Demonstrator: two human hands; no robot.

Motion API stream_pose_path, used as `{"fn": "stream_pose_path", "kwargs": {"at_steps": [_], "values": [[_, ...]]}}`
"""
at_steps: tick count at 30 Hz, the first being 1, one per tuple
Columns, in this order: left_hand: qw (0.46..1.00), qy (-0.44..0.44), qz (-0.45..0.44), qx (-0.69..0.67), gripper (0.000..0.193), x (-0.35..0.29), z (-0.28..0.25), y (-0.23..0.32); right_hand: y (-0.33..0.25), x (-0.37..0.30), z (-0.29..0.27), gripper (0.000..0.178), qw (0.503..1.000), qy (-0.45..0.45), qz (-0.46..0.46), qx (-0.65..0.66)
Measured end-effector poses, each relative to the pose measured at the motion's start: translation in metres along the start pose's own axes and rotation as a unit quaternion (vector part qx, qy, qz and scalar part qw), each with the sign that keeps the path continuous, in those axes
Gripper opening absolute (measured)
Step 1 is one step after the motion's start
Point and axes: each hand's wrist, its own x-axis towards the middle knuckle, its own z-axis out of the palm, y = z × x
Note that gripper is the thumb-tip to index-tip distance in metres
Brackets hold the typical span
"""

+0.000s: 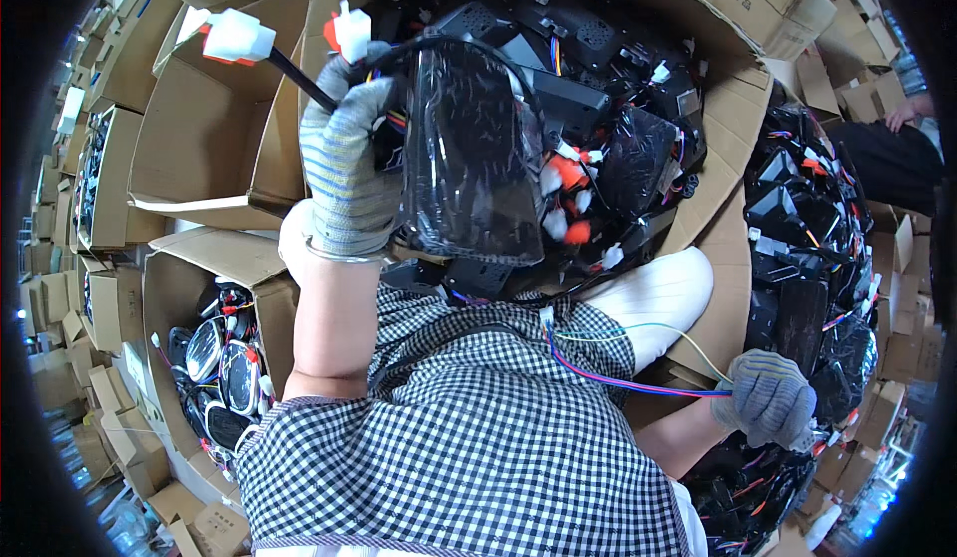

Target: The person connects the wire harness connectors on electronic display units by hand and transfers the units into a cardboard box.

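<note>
In its striped grey glove, my left hand (pixel 349 163) grips a black film-wrapped battery pack (pixel 469 153) by its left side, raised over a large carton. A thick black cable from it ends in a white and red connector plug (pixel 239 38), with a second plug (pixel 349 33) above the glove. My right hand (pixel 773 397), also gloved, is closed at the lower right around a few thin coloured wires (pixel 638 388). These run left across my lap to a small white connector (pixel 546 316). The right fingertips are hidden.
Black electronic units (pixel 568 98) with tangled leads fill the large carton (pixel 733 128) before me. More film-wrapped packs (pixel 797 308) are heaped at the right. A smaller carton (pixel 214 248) on the left holds white-rimmed round parts (pixel 206 348). Another person's hand (pixel 902 116) shows far right.
</note>
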Motion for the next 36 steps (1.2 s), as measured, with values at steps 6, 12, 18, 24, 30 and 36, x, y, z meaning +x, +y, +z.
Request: {"fn": "stream_pose_path", "kwargs": {"at_steps": [6, 12, 18, 24, 30, 36], "values": [[0.977, 0.044, 0.205, -0.044, 0.025, 0.056, 0.0, 0.011, 0.017, -0.002, 0.004, 0.025, 0.992, 0.123, -0.011, -0.023], [0.967, 0.023, -0.02, 0.254, 0.045, 0.119, -0.017, -0.06, 0.047, 0.001, 0.014, 0.033, 0.948, 0.311, -0.046, -0.045], [0.994, -0.006, -0.104, -0.042, 0.042, 0.089, -0.037, 0.005, 0.07, 0.002, 0.038, 0.031, 0.717, 0.674, -0.026, -0.176], [0.886, -0.289, 0.1, -0.348, 0.037, 0.095, -0.029, 0.108, 0.081, 0.004, 0.041, 0.012, 0.82, 0.507, 0.19, -0.187], [0.938, -0.219, 0.135, -0.232, 0.048, 0.006, 0.015, 0.094, 0.107, 0.035, 0.049, 0.034, 0.774, 0.503, 0.244, -0.297], [0.936, -0.261, -0.157, -0.176, 0.026, -0.083, 0.011, 0.006, 0.112, 0.082, 0.038, 0.044, 0.811, 0.455, 0.316, -0.188]]}}
